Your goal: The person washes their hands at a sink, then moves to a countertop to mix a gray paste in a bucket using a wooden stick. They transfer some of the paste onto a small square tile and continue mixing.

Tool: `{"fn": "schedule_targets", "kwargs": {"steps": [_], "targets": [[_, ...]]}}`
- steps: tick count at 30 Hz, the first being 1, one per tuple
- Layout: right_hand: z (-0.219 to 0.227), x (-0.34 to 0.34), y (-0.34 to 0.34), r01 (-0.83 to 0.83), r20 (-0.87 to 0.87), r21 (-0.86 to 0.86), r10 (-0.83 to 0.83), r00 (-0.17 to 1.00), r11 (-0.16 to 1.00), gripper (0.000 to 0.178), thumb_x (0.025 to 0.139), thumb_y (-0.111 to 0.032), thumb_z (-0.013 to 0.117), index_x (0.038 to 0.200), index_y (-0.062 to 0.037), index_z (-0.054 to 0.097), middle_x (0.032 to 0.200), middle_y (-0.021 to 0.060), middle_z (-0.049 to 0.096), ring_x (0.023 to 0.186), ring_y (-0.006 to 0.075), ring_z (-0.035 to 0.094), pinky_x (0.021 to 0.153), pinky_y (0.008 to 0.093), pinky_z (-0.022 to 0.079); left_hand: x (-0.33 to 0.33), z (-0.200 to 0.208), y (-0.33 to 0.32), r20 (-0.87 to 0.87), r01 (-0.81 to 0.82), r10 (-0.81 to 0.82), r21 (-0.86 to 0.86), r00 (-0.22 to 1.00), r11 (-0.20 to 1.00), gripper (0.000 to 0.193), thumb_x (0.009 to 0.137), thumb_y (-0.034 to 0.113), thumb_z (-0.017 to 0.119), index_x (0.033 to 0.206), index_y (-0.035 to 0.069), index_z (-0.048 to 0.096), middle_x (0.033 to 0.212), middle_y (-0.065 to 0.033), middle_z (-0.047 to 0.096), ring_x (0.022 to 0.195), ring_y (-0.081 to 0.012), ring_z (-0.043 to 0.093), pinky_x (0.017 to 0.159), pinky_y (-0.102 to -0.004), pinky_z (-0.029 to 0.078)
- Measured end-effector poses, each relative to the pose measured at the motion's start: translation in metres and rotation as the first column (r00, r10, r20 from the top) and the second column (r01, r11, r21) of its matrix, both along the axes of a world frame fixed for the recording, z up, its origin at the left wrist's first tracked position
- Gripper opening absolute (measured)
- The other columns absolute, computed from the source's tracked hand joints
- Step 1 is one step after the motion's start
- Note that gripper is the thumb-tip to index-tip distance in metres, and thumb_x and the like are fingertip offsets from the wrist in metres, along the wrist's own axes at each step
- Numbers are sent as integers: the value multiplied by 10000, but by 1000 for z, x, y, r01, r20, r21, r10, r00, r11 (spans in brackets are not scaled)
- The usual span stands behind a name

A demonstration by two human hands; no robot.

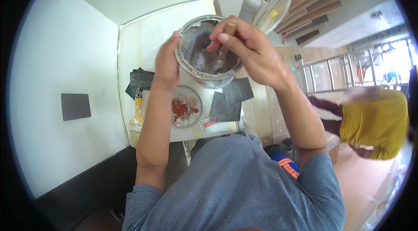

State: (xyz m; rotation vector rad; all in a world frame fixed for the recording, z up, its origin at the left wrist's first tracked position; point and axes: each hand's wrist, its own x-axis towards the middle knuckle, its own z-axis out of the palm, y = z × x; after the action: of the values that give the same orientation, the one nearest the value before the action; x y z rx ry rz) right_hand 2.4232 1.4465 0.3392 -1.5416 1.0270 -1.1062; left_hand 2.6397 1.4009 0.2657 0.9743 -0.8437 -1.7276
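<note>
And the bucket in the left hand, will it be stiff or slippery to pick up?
The bucket would probably stay stiff, since its rim shows a round outline. Grey residue smears its inside and rim, so it may feel slippery. Its round shape suggests it might roll if laid sideways.

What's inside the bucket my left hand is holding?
Grey material and part of a wooden-handled tool show inside; your right hand covers some of the bucket interior.

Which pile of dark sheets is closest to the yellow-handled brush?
The left pile, right by the brush; the other pile lies across the round dish, on the right.
</note>
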Motion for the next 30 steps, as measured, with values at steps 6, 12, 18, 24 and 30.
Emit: {"fn": "schedule_targets", "kwargs": {"steps": [6,12,18,24,30], "targets": [[-5,0,-26,-71,568,117,-8,823,991,343,1062,-309,470,837,-59,536,728,29,446,732,138,420,734,302,388,-13,-18,27,12,-310,310,5,951,951,502,1091,406,518,1295,-43,610,1219,-139,687,1088,-206,678,970,-354,546],[-8,18,-40,-3,518,10,-2,856,1000,434,1021,-371,404,679,-104,394,657,40,347,674,185,351,682,344,338,-21,-10,53,22,-381,386,-124,922,916,510,1114,388,447,1322,-53,595,1285,-153,650,1173,-208,638,1019,-345,514],[-22,27,-46,-45,443,-65,70,894,997,450,1052,-290,419,692,-24,467,692,66,461,708,174,419,691,324,353,-25,-2,56,155,-379,420,-234,894,895,574,1144,326,306,1468,-122,462,1416,-215,578,1319,-250,543,1146,-356,390],[-6,-5,-35,20,-209,-403,-114,971,915,613,1060,-476,376,1320,44,571,1342,178,596,1161,250,592,1040,367,415,-25,-3,52,85,-362,392,-242,916,900,568,1144,318,313,1468,-124,460,1414,-223,577,1320,-251,544,1146,-358,390],[-188,-119,89,269,-186,498,-202,962,824,1110,813,-224,869,1670,-120,172,1656,185,304,1470,315,370,1205,449,332,-24,-10,49,84,-349,393,-321,916,880,552,1141,319,333,1456,-108,486,1388,-213,598,1294,-247,562,1130,-350,402]]}}
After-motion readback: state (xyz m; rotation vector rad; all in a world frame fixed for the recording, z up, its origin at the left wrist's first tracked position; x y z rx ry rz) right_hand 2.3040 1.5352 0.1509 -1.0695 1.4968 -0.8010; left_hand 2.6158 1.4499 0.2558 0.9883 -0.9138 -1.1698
